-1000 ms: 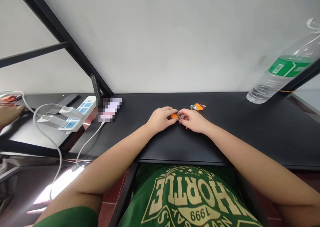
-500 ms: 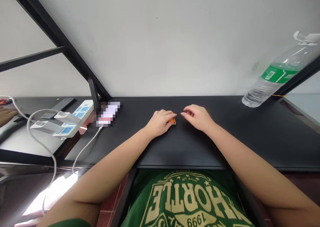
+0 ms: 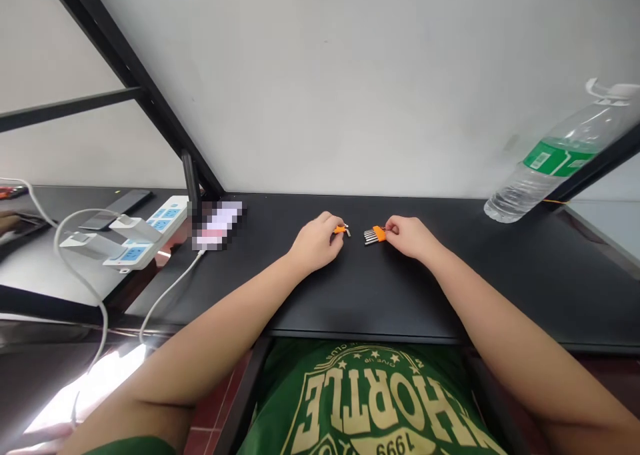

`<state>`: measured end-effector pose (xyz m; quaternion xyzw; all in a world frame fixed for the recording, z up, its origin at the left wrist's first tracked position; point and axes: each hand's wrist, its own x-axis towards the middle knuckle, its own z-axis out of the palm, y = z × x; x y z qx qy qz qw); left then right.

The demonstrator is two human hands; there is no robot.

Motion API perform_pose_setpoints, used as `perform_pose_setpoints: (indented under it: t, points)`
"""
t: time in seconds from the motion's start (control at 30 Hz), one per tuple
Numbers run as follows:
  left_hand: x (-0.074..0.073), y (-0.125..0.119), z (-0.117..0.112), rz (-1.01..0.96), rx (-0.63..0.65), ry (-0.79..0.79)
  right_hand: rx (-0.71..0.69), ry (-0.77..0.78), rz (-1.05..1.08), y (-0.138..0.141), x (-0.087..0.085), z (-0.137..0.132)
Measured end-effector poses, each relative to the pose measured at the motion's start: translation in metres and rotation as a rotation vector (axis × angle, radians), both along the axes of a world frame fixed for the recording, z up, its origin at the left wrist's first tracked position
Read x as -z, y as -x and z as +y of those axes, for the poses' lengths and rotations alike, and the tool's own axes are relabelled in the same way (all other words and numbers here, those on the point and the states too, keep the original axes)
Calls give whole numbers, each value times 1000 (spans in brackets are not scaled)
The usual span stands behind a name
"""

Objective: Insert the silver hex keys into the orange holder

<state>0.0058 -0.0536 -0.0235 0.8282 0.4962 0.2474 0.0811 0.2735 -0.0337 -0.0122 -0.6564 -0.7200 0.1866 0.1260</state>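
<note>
Two small pieces are in hand, one per side, above or on a matt black tabletop point(image 3: 360, 295); whether either piece bears on the surface cannot be told.

Left hand point(image 3: 316, 245): fingers bent and closed about a small orange piece with a short silvery metal end point(image 3: 340, 229), which protrudes toward the right. Most of it is covered by the fingers; exact thumb contact cannot be confirmed.

Right hand point(image 3: 410, 237): thumb and forefinger pinched on the near end of an orange plastic holder with a row of thin, parallel metal rods point(image 3: 379, 233). The rods point left, toward the other hand, and are too small to count reliably.

Stage of work, in this inspector's judgement: partway. Both pieces are picked up, gripped and brought near each other, roughly facing. They are not touching; a strip of bare tabletop shows between them. Neither has been released. Whether all rods are seated in the holder is not discernible.

Surroundings: a large clear plastic bottle with a green label point(image 3: 523, 188) leans at the far right in view, well apart from the hands. To the left lie a pale, pixelated flat device point(image 3: 219, 225) with a white cable point(image 3: 173, 285) and a white power strip with blue socket panels point(image 3: 167, 223).
</note>
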Motion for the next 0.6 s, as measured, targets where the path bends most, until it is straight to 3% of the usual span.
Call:
perform_pose_setpoints:
  t: [0.1,0.23,0.43,0.6]
  points:
    - [0,-13,-12,91,65,96,-52,-43,-13,16,5,-7]
    - [4,-29,-17,170,38,141,-117,-112,119,34,12,-16]
    - [5,-26,-10,21,-26,170,-279,-189,284,48,16,-26]
    - [6,-23,-5,-151,-75,306,-307,-172,362,49,19,-29]
